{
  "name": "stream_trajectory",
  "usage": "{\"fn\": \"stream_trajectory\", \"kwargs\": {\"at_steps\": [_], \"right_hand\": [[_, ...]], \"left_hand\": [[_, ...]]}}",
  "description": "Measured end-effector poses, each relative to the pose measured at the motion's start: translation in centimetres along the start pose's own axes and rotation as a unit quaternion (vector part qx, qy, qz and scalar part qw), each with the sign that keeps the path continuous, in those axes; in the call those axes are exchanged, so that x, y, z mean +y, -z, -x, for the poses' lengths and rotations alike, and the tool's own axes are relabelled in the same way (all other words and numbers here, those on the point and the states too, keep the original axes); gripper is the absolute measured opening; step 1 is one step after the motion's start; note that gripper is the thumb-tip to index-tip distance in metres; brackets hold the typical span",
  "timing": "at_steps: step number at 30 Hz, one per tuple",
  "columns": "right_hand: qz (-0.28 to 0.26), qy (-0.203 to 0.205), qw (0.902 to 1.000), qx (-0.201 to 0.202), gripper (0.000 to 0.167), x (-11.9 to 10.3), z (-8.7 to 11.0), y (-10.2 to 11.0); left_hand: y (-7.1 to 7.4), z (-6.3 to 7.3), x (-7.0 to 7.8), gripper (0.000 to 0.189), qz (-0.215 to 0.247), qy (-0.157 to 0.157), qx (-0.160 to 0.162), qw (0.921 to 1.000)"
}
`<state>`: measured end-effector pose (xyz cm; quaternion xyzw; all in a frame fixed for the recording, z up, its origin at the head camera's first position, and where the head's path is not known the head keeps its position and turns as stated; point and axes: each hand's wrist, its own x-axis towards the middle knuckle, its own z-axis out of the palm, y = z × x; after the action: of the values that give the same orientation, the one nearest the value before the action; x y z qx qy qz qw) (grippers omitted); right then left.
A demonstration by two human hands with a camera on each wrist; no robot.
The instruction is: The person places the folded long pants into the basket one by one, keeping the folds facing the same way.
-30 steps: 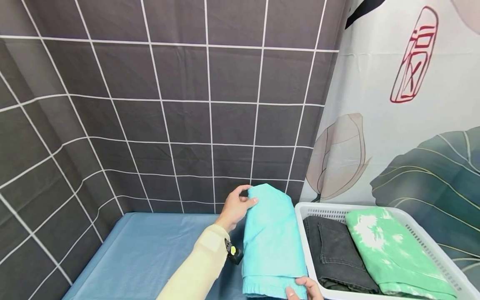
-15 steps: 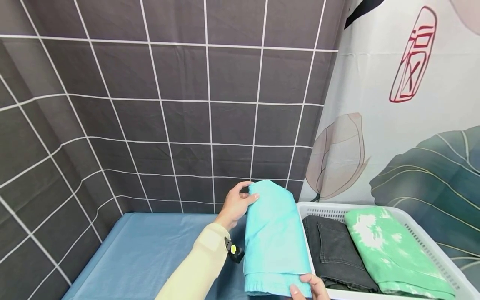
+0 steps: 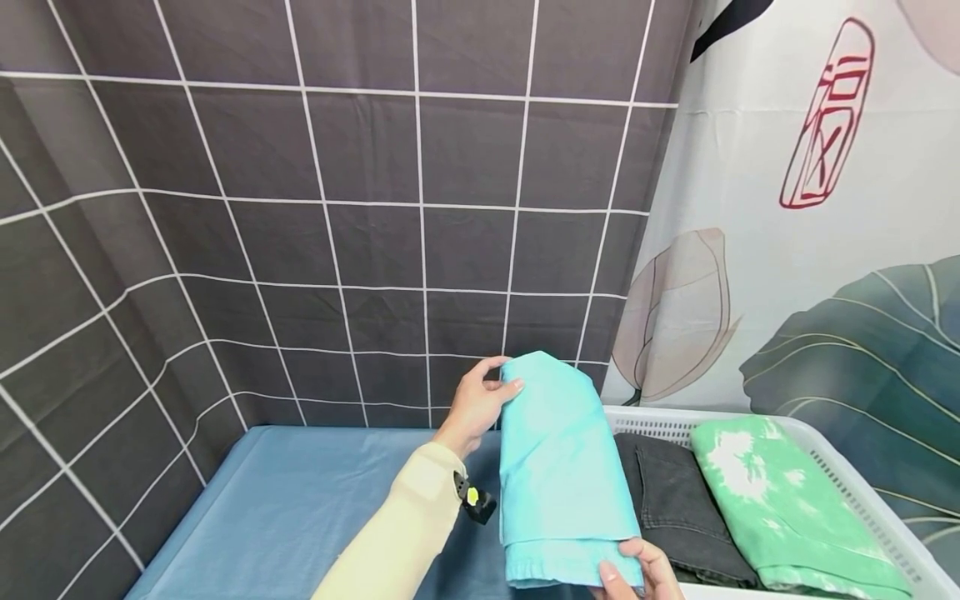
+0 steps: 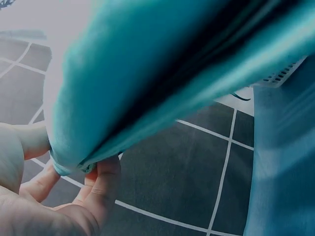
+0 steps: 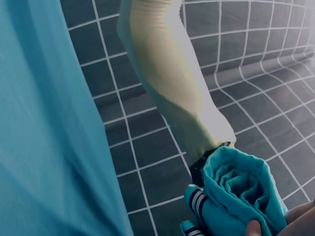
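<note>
A folded turquoise garment [image 3: 562, 467] is held up off the blue surface, its right side overlapping the basket's left edge in the head view. My left hand [image 3: 480, 404] pinches its upper left corner between thumb and fingers. At the lower right corner, my right hand [image 3: 645, 571] pinches the gathered hem. In the left wrist view, the fingers [image 4: 101, 189] grip the cloth's end, and a dark gap shows between its layers. The right wrist view shows the garment's rolled layers [image 5: 241, 184] end-on, with striped trim [image 5: 198, 201] beside them.
A white plastic basket [image 3: 675, 423] stands on the right, holding folded black denim [image 3: 686, 492] and a folded green-and-white tie-dye garment [image 3: 802, 508]. Blue cloth [image 3: 315, 508] covers the surface at left. A dark gridded curtain [image 3: 360, 250] hangs behind.
Both hands have raised the turquoise garment slightly and carried it to the right. It now covers the basket's left rim and part of the black denim's edge.
</note>
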<state>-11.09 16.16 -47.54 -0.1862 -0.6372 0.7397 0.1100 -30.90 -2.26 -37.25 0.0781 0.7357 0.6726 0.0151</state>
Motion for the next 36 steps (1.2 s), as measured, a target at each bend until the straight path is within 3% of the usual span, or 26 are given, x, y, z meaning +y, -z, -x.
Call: {"fn": "stream_trajectory", "kwargs": {"at_steps": [5,14,21,26,30,36], "right_hand": [[-0.005,-0.004,1.0000,0.001,0.031,-0.9,-0.5,0.7],[-0.006,0.005,0.9967,0.081,0.039,-2.5,-1.1,1.6],[0.006,-0.002,0.9972,0.074,0.044,-3.9,-1.6,2.9],[-0.042,0.006,0.9960,0.078,0.050,-5.2,-1.7,3.3],[-0.045,-0.013,0.9963,0.072,0.069,-6.5,-2.2,3.7],[0.015,-0.064,0.9977,0.017,0.103,-8.0,-3.3,5.3]], "left_hand": [[-0.4,0.2,0.4,0.044,0.022,0.006,0.003,0.9997],[-1.0,0.4,0.9,0.044,0.091,0.027,-0.002,0.9955],[-1.6,0.4,1.0,0.047,0.131,0.025,-0.003,0.9911],[-1.9,0.6,1.3,0.048,0.151,0.029,0.000,0.9881],[-2.3,0.8,1.5,0.048,0.160,0.031,0.004,0.9867],[-2.8,1.2,1.8,0.046,0.168,0.022,0.008,0.9855]]}}
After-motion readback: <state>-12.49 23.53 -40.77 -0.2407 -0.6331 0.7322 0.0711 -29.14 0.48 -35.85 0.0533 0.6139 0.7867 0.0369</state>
